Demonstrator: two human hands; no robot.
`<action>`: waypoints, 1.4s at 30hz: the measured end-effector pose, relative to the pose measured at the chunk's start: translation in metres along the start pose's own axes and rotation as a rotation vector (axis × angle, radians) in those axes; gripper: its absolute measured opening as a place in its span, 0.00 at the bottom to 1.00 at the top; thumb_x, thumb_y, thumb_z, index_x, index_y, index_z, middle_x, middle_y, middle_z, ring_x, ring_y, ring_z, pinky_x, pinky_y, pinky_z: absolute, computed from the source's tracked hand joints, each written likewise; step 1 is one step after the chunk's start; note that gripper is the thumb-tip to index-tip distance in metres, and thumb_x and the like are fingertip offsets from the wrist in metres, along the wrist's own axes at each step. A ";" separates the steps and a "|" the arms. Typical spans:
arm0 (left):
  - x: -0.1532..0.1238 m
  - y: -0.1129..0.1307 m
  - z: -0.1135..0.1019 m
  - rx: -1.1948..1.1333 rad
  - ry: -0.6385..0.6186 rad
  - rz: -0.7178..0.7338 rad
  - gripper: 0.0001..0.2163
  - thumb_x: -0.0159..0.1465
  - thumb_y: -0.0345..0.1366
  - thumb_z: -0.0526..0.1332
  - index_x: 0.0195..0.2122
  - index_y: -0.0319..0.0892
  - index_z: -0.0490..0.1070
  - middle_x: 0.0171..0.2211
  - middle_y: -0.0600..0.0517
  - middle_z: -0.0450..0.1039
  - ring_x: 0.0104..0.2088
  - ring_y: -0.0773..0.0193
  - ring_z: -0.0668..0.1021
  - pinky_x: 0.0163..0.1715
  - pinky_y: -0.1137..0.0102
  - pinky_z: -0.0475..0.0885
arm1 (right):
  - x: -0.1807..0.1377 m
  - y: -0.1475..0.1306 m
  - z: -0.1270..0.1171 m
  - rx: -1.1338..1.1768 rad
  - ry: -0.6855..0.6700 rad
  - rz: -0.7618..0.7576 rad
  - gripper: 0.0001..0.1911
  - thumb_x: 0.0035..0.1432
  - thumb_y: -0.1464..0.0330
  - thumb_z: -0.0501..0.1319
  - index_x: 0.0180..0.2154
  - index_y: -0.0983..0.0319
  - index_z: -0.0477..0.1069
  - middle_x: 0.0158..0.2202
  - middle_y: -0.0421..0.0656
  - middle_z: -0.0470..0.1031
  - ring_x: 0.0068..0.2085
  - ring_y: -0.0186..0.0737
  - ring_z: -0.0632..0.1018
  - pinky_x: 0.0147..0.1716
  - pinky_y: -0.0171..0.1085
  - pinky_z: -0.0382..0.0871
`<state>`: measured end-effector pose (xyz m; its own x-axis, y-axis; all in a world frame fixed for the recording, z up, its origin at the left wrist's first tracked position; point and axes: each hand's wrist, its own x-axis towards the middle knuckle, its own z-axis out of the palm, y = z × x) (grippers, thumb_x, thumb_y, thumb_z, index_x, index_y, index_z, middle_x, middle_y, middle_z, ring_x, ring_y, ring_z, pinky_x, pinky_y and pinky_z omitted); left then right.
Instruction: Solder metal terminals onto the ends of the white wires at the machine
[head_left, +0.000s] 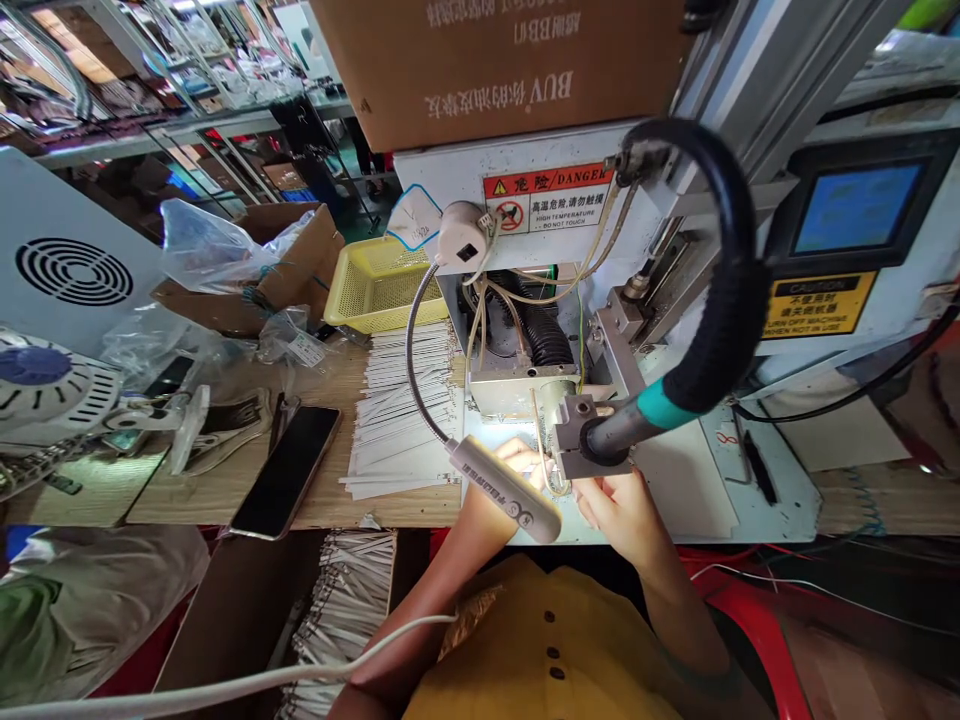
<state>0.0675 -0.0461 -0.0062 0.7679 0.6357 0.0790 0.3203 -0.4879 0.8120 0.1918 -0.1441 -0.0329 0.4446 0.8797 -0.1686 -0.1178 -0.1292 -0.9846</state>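
Note:
My left hand is under the machine head, partly covered by the lamp. Its fingers are bent together by the work spot, and what they hold is too small to make out. On the other side of the metal head, my right hand has its thumb and fingers closed; their tips are hidden behind the block. A thin pale tube curves down between both hands. Left of them lies a stack of thin white strips, their ends lined up on the wooden table.
A black phone lies on the table at the left. Behind the strips stands a yellow basket. A carton below holds many white strips. A thick black hose arches over the machine; a danger label warns of heat.

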 end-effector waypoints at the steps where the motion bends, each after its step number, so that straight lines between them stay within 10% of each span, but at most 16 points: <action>1: 0.000 0.001 0.001 -0.020 0.017 -0.014 0.13 0.65 0.31 0.51 0.25 0.41 0.70 0.31 0.48 0.73 0.29 0.65 0.74 0.31 0.68 0.74 | 0.001 0.000 0.000 0.012 -0.004 0.003 0.18 0.58 0.56 0.58 0.25 0.60 0.57 0.17 0.33 0.55 0.15 0.27 0.56 0.14 0.30 0.47; 10: -0.015 -0.013 -0.020 0.153 0.002 0.181 0.13 0.66 0.30 0.49 0.36 0.45 0.74 0.35 0.50 0.73 0.37 0.62 0.74 0.38 0.66 0.73 | -0.021 -0.014 0.002 -0.505 0.101 -0.326 0.12 0.63 0.65 0.52 0.27 0.60 0.63 0.21 0.38 0.65 0.23 0.33 0.69 0.24 0.32 0.61; 16: -0.048 -0.054 -0.079 0.505 0.328 0.086 0.08 0.65 0.34 0.54 0.38 0.42 0.73 0.35 0.49 0.69 0.34 0.63 0.74 0.34 0.68 0.71 | -0.017 -0.006 -0.049 -0.953 0.458 -0.469 0.09 0.62 0.66 0.53 0.32 0.61 0.68 0.27 0.44 0.72 0.26 0.38 0.72 0.28 0.35 0.64; 21: -0.065 -0.077 -0.084 0.479 0.229 0.013 0.07 0.64 0.34 0.58 0.40 0.43 0.73 0.36 0.50 0.70 0.40 0.62 0.73 0.42 0.66 0.70 | 0.007 0.013 -0.070 -1.179 0.510 -0.667 0.13 0.62 0.63 0.51 0.31 0.63 0.68 0.30 0.49 0.72 0.34 0.47 0.73 0.34 0.41 0.65; 42: -0.030 -0.075 -0.099 0.322 0.356 -0.029 0.05 0.66 0.32 0.54 0.37 0.40 0.68 0.33 0.51 0.71 0.35 0.65 0.74 0.37 0.71 0.68 | -0.015 0.001 -0.053 -0.961 0.521 -0.655 0.14 0.63 0.60 0.55 0.34 0.63 0.71 0.26 0.43 0.75 0.24 0.38 0.74 0.26 0.35 0.65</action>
<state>-0.0344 0.0308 -0.0121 0.5364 0.7898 0.2974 0.5378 -0.5914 0.6008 0.2324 -0.1815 -0.0342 0.4964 0.6492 0.5763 0.8456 -0.2113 -0.4903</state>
